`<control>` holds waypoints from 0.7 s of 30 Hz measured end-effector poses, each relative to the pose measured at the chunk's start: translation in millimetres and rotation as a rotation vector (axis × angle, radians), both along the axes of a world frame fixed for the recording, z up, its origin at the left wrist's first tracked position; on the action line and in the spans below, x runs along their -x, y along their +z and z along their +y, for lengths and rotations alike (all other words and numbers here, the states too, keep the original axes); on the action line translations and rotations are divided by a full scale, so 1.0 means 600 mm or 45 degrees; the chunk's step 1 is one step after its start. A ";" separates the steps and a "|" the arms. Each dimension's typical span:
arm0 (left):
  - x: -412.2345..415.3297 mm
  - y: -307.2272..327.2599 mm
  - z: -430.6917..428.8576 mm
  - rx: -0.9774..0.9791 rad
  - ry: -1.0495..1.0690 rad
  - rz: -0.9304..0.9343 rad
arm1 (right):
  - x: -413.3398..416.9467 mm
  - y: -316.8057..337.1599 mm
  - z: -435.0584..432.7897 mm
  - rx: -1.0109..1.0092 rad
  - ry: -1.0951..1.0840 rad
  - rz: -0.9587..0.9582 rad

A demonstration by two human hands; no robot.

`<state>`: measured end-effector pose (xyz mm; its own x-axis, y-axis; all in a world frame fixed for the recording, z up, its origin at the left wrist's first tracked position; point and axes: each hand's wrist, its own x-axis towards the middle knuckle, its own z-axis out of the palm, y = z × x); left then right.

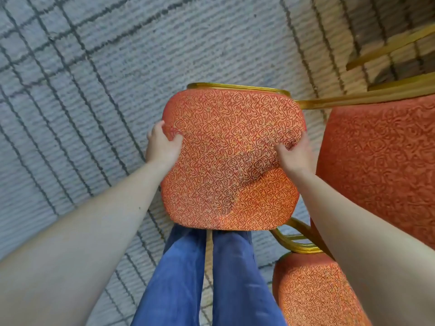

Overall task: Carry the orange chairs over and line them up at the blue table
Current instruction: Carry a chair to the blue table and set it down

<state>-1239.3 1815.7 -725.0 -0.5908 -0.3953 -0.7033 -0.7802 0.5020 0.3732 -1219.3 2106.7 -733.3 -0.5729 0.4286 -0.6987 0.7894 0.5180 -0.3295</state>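
An orange chair [233, 161] with swirl-patterned fabric and a gold metal frame fills the middle of the head view, seen from above. My left hand [162, 144] grips its left edge, thumb on top and fingers curled under. My right hand [294, 154] grips the right edge the same way. Both arms are stretched forward. The chair's legs are hidden beneath the cushion, so I cannot tell whether it touches the floor. The blue table is not in view.
A second orange chair [381, 165] stands close on the right, and a third orange chair [315, 292] sits at lower right. Gold chair legs [388, 48] show at upper right. Grey carpet [82, 78] with dark grid lines spreads to the left. My blue trouser legs [207, 278] are below.
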 end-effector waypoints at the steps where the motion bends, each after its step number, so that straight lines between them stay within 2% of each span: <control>1: -0.004 -0.010 0.000 0.027 -0.011 -0.008 | -0.001 -0.016 0.000 -0.017 -0.017 0.002; 5: -0.022 -0.064 0.002 0.094 0.001 0.021 | -0.008 -0.068 0.004 -0.194 -0.050 0.090; 8: -0.035 -0.097 0.005 0.131 0.082 0.084 | -0.018 -0.095 0.015 -0.207 -0.090 0.142; 16: -0.047 -0.118 0.019 0.307 0.111 0.135 | -0.026 -0.108 0.051 -0.016 -0.208 0.160; 21: -0.055 -0.124 0.015 0.271 0.169 0.232 | -0.014 -0.122 0.080 0.203 -0.395 0.090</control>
